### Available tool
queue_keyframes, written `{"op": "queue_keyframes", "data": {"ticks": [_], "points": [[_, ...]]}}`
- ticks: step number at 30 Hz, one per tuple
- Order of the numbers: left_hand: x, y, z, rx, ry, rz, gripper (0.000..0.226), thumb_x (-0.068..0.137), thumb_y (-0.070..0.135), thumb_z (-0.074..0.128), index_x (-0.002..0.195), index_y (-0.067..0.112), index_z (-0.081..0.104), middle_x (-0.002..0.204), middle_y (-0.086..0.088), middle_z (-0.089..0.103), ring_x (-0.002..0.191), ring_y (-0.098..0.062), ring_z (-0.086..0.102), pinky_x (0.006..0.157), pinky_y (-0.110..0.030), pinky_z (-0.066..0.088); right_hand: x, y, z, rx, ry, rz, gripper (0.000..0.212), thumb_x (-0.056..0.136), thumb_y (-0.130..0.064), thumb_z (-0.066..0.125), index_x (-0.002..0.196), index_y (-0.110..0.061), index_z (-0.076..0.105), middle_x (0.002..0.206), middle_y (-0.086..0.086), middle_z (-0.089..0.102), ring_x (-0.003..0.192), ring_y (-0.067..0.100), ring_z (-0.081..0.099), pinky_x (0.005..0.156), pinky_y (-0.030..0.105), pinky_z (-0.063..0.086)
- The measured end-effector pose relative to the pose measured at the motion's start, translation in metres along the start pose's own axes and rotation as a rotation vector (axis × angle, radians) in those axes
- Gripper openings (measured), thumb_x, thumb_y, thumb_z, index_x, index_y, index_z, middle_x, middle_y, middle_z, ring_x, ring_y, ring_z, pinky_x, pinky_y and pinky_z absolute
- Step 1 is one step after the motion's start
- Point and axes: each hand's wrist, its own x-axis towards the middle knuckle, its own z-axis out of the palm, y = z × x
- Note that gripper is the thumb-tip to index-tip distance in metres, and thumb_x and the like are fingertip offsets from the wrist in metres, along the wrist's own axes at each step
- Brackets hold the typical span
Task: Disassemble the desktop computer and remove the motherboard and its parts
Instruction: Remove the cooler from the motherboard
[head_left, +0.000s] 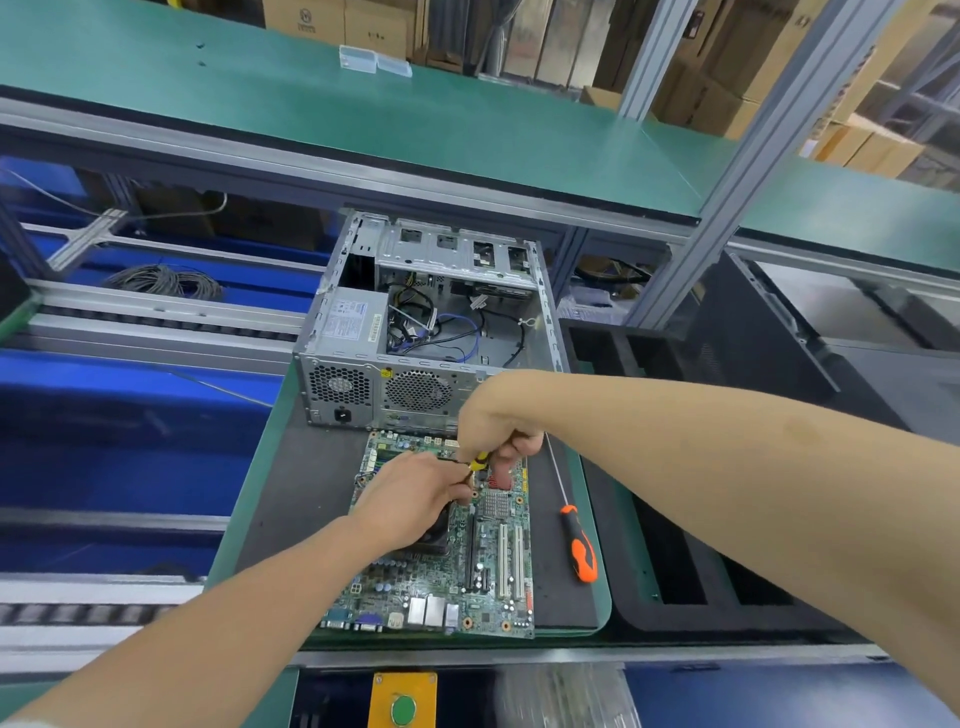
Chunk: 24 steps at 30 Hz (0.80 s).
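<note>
Motherboard (457, 561) flat on surface (301, 493), long axis toward me, under my 2 hands. Right hand (493, 421) clamps yellow screwdriver (479, 461) from above; left hand (410, 493) curled at its tip, grip unclear.

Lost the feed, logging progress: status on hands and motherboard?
Right hand grips yellow-handled tool; left hand at its tip, hold unclear. Motherboard out of case, on mat. Orange screwdriver beside it, not blocking.

Head-worn view — forward and down, seemingly close over the motherboard (452, 577).
</note>
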Motion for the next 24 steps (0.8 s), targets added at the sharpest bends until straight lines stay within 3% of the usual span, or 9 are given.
{"op": "queue_keyframes", "data": {"ticks": [2,4,6,8,11,14,17,20,24], "points": [[0.001,-0.001,0.001,0.002,0.003,0.01,0.028,0.106,0.046,0.047,0.087,0.031,0.06,0.075,0.009,0.059,0.079,-0.02,0.055,0.07,-0.038,0.045,-0.003,0.001,0.0,-0.128,0.057,-0.081,0.043,0.111,-0.035,0.036,0.116,-0.002,0.064,0.07,0.0,0.064,0.046,0.014,0.03,0.045,0.021,0.027],[0.002,-0.003,0.002,-0.004,-0.001,0.012,0.023,0.106,0.047,0.047,0.095,0.033,0.063,0.078,0.007,0.06,0.08,-0.021,0.056,0.073,-0.039,0.046,-0.011,0.003,0.005,-0.465,0.216,-0.209,0.043,0.108,-0.032,0.042,0.085,-0.009,0.068,0.063,-0.003,0.067,0.041,0.015,0.047,0.041,0.021,0.038],[0.001,-0.004,0.004,-0.019,0.001,-0.001,0.021,0.106,0.047,0.048,0.106,0.036,0.066,0.082,0.005,0.062,0.082,-0.021,0.057,0.076,-0.039,0.049,-0.015,0.002,0.013,-0.786,0.432,-0.332,0.035,0.104,-0.032,0.047,0.089,-0.011,0.071,0.071,-0.002,0.065,0.047,0.012,0.053,0.035,0.022,0.038],[0.001,-0.005,0.004,-0.019,-0.001,-0.014,0.022,0.106,0.046,0.047,0.107,0.036,0.067,0.089,0.007,0.067,0.087,-0.019,0.059,0.079,-0.037,0.05,-0.019,0.001,0.02,-0.855,0.604,-0.408,0.019,0.101,-0.026,0.056,0.103,-0.01,0.065,0.083,0.003,0.054,0.059,0.019,0.05,0.041,0.027,0.035],[0.001,-0.003,0.003,-0.074,0.014,0.001,0.019,0.106,0.039,0.051,0.104,0.035,0.07,0.101,0.019,0.072,0.095,-0.008,0.064,0.083,-0.032,0.051,-0.019,0.005,0.026,-1.048,0.745,-0.559,0.012,0.097,-0.014,0.061,0.107,-0.014,0.066,0.077,0.0,0.04,0.072,0.027,0.054,0.053,0.032,0.04],[0.001,-0.001,0.001,-0.073,0.006,-0.017,0.019,0.106,0.037,0.053,0.1,0.032,0.07,0.1,0.017,0.072,0.094,-0.01,0.065,0.083,-0.034,0.053,-0.017,0.012,0.027,-1.198,0.81,-0.674,0.015,0.092,-0.006,0.061,0.102,-0.016,0.067,0.074,-0.001,0.051,0.079,0.027,0.067,0.057,0.032,0.045],[0.0,0.0,0.001,-0.006,0.0,-0.017,0.026,0.107,0.04,0.048,0.093,0.029,0.067,0.093,0.01,0.069,0.089,-0.019,0.061,0.076,-0.037,0.048,-0.017,0.019,0.022,-1.073,0.792,-0.62,0.015,0.093,-0.023,0.064,0.107,-0.018,0.063,0.089,0.004,0.058,0.074,0.028,0.057,0.055,0.033,0.041],[-0.002,0.001,-0.001,-0.023,-0.005,-0.013,0.025,0.108,0.041,0.046,0.097,0.032,0.067,0.089,0.01,0.068,0.088,-0.018,0.058,0.076,-0.037,0.045,-0.018,0.016,0.013,-0.665,0.634,-0.377,0.046,0.093,-0.058,0.06,0.087,-0.013,0.053,0.077,0.002,0.054,0.062,0.023,0.058,0.05,0.029,0.042],[-0.001,0.0,-0.001,0.011,-0.022,-0.01,0.027,0.107,0.042,0.046,0.092,0.029,0.064,0.084,0.008,0.064,0.086,-0.019,0.056,0.077,-0.039,0.047,-0.014,0.001,0.004,-0.191,0.19,-0.097,0.041,0.109,-0.03,0.035,0.08,-0.008,0.055,0.078,0.005,0.068,0.038,0.015,0.043,0.04,0.022,0.034]]}}
